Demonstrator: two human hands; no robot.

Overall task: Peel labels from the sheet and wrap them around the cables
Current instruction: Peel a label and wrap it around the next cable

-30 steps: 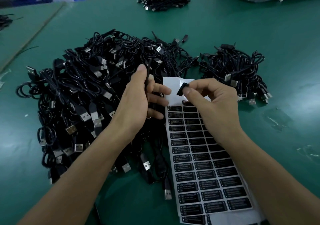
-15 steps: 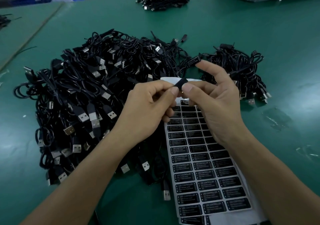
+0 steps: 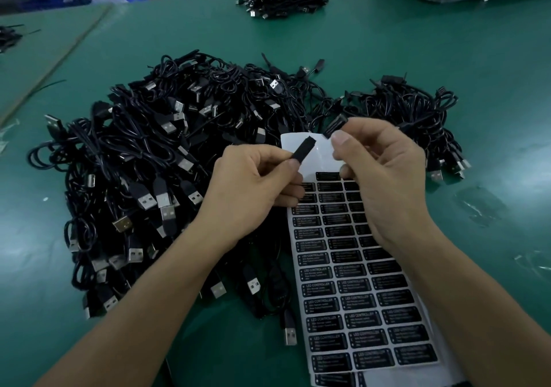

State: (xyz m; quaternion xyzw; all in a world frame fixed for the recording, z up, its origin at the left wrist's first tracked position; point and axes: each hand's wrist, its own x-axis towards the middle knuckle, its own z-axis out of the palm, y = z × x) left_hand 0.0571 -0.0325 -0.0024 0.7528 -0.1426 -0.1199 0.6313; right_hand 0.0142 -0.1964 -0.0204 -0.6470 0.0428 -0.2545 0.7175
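**Two black pieces held apart over the sheet top, gap to close**

Far left is the big cable heap [image 3: 155,183] on the green table [image 3: 447,58], w/ many USB plugs showing. It is not in any fingers.

Next comes the left hand [image 3: 250,189], over the heap's right edge. Its fingers are curled, and thumb & forefinger pinch the lower end of a black strip [image 3: 304,151]. The strip's long axis goes from lower-left to upper-right, i.e. the free end points toward the other hand. I cannot tell if it is a part of a cable or a folded label; no wire is seen leaving it.

Under and btw. the hands lies the label sheet [image 3: 351,291], long axis running away from the person. The top rows are already bare white, the rest is full of black labels.

Then the right hand [image 3: 387,183], a bit higher, over the sheet's right half. Thumb & forefinger pinch a small black piece [image 3: 334,125] that sticks up above the thumb, tilted approx. the same way as the strip. It is prob. a peeled label, as a glossy edge shows, but I am not sure. It sits near the strip's free end, up and to the right of it, not touching.

My judgement: the next move turns on this gap, so the right hand's piece should come down-left to meet the strip, w/ the left hand holding steady.

Behind the right hand is a smaller bundle [image 3: 417,109] of cables, and no hand touches it
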